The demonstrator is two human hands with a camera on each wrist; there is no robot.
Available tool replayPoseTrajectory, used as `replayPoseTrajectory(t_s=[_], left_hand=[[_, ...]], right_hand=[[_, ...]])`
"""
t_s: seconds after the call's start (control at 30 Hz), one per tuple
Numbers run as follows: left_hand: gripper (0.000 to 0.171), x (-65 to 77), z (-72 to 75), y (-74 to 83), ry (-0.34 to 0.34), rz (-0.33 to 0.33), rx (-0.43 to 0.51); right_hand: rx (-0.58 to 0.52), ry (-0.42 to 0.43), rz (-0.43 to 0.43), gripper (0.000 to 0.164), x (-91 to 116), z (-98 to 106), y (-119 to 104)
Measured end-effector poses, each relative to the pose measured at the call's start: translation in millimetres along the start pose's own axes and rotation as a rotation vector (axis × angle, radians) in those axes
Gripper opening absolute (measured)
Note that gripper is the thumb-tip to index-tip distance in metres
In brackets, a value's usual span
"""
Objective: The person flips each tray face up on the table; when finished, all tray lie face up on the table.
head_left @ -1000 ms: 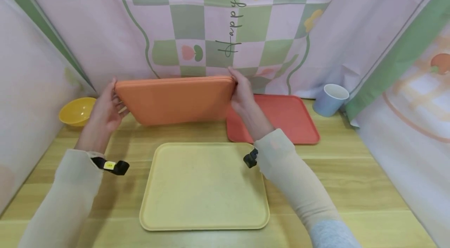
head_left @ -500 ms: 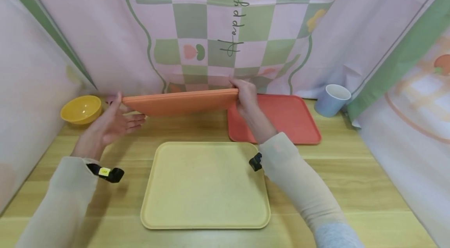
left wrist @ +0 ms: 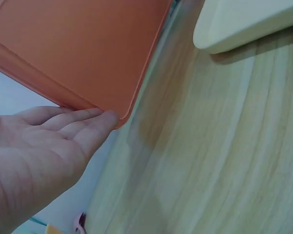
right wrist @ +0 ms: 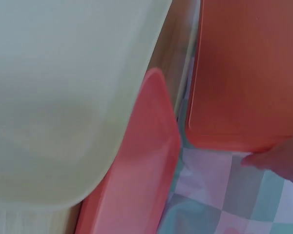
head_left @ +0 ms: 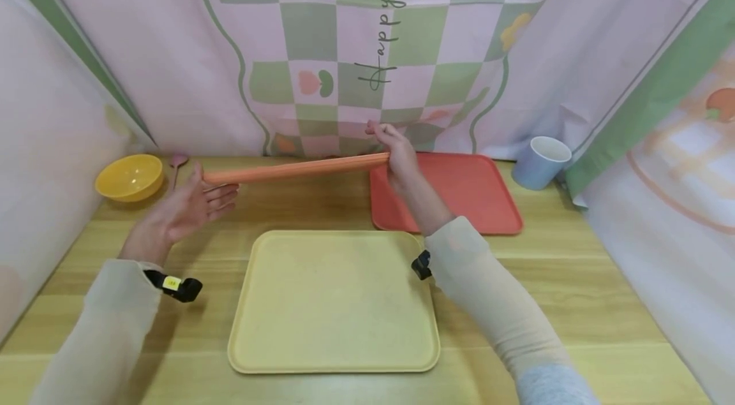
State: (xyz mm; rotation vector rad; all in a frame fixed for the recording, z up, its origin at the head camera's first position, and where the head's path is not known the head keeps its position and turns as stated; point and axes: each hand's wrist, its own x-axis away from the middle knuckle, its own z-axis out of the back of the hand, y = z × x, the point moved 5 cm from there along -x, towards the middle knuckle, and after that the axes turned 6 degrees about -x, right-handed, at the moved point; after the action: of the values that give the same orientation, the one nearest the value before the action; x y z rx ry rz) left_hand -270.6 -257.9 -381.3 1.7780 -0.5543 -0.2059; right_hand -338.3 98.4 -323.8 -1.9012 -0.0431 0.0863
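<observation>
An orange tray [head_left: 298, 169] is held in the air behind the cream tray [head_left: 333, 303], seen nearly edge-on in the head view, its left end a little lower. My left hand [head_left: 186, 210] holds its left end, with the thumb at the edge and the fingers extended beneath. In the left wrist view the fingertips touch the orange tray [left wrist: 83, 44] near a corner; the thumb is hidden there. At the other end my right hand [head_left: 404, 159] grips the tray's edge. Only a fingertip part of that hand shows in the right wrist view, against the orange tray [right wrist: 249, 73].
A red tray [head_left: 465, 191] lies at the back right, partly behind my right forearm. Beside it stands a blue cup [head_left: 540, 166]. At the back left are a yellow bowl [head_left: 129, 178] and a pink spoon [head_left: 178, 161]. A patterned curtain [head_left: 310, 29] closes off the back.
The orange tray has tipped from showing its broad face to nearly edge-on, and its left end has dropped. My left hand has shifted slightly right and down, uncovering the pink spoon.
</observation>
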Motion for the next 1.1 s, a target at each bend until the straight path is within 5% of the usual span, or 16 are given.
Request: replayPoseTrajectory(t_s=[0.13, 0.3, 0.4, 0.47, 0.7, 0.93, 1.1], left_hand=[[0.089, 1.9, 1.2, -0.4, -0.022, -0.059, 0.031], [0.044, 1.4, -0.3, 1.6, -0.200, -0.217, 0.175], [0.039, 0.7, -1.7, 2.5, -0.288, -0.274, 0.217], [0.038, 0.1, -1.1, 2.6, -0.278, -0.284, 0.219], [0.035, 0.1, 6.0, 1.5, -0.153, -0.226, 0.171], [0.023, -4.5, 19.0, 0.2, 0.226, -0.114, 0.150], [0.017, -6.1, 18.5, 0.1, 0.353, -0.115, 0.101]], right_hand=[[-0.012, -0.039, -0.057, 0.028, 0, 3, 3], [0.023, -0.090, -0.104, 0.043, 0, 4, 6], [0.043, -0.110, -0.132, 0.043, 2, 5, 8], [0.041, -0.116, -0.152, 0.040, 3, 7, 10], [0.003, -0.127, -0.166, 0.041, 3, 12, 15], [-0.019, -0.013, -0.165, 0.031, 1, 16, 24], [-0.024, 0.110, -0.151, 0.031, 2, 22, 31]])
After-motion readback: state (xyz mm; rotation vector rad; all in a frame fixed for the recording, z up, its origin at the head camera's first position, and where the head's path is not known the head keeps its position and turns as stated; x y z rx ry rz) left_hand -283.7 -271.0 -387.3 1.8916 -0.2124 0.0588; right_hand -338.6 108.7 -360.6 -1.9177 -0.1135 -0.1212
